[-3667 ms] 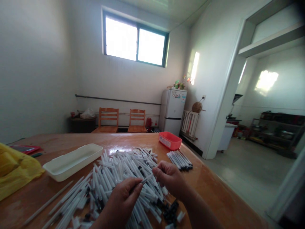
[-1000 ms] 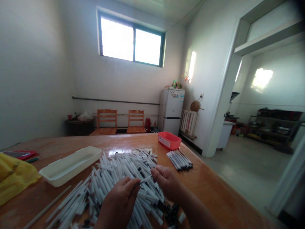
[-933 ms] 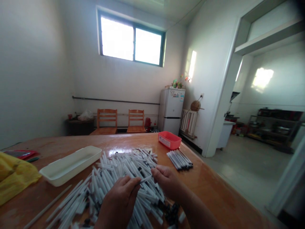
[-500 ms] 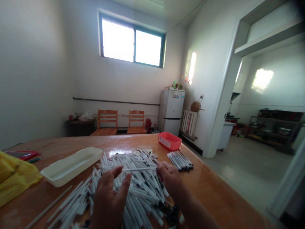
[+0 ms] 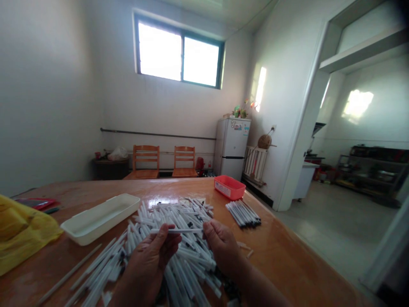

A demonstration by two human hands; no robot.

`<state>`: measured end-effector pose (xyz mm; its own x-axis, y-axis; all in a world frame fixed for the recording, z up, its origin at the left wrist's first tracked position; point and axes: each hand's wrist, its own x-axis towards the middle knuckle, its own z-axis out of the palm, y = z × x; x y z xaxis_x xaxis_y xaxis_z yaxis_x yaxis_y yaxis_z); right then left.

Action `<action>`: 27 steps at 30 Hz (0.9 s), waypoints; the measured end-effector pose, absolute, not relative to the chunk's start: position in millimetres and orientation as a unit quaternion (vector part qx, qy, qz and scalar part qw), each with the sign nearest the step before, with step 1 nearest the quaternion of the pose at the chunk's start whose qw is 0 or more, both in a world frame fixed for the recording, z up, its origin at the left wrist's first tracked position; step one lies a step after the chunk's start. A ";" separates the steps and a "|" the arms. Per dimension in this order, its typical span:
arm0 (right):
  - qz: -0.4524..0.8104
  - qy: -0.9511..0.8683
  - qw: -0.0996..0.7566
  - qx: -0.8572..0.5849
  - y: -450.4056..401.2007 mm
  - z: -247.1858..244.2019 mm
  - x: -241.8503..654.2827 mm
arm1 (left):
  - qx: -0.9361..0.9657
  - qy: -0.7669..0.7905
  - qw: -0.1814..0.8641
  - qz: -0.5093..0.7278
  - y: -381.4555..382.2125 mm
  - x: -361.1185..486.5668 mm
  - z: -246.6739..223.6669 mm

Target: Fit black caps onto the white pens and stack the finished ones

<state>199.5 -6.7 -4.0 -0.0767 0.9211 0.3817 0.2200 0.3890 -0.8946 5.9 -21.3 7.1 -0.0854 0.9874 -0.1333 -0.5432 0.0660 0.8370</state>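
A slim white pen barrel [image 5: 188,231] lies level between my two hands, above a heap of similar barrels. My left hand [image 5: 156,251] pinches its left part between thumb and fingers. The fingertips of my right hand [image 5: 220,243] close on its right end, which they hide. Under and around both hands spreads the heap of white pen barrels [image 5: 185,268], some with black parts. To the right, a neat row of pens with black ends [image 5: 243,214] lies on the table. Small black pieces [image 5: 230,290] show partly below my right wrist.
On the wooden table [image 5: 287,256] stand a long cream tray [image 5: 76,233] at left and a red plastic basket [image 5: 229,187] at the back right. A yellow bag [image 5: 25,234] lies at the left edge. Two chairs and a refrigerator [image 5: 234,140] stand beyond.
My left hand has closed its thumb and fingers on the pen barrel, having been spread apart before. My right hand still grips the other end. The view has shifted slightly.
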 end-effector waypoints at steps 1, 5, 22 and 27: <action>0.361 -0.640 0.521 -0.434 -5.2 -5.6 199.7 | 0.286 0.391 0.612 0.625 -21.4 5.9 7.7; 0.501 -0.573 0.512 -0.398 -0.8 -9.2 201.0 | 0.306 0.375 0.608 0.629 -23.4 6.6 11.1; 0.543 -0.610 0.415 -0.401 2.2 13.7 242.4 | 0.383 0.421 0.549 0.613 -22.6 5.7 13.7; 0.233 -0.551 0.531 -0.599 31.3 4.3 283.6 | 0.385 0.464 0.498 0.623 -15.6 -0.7 10.6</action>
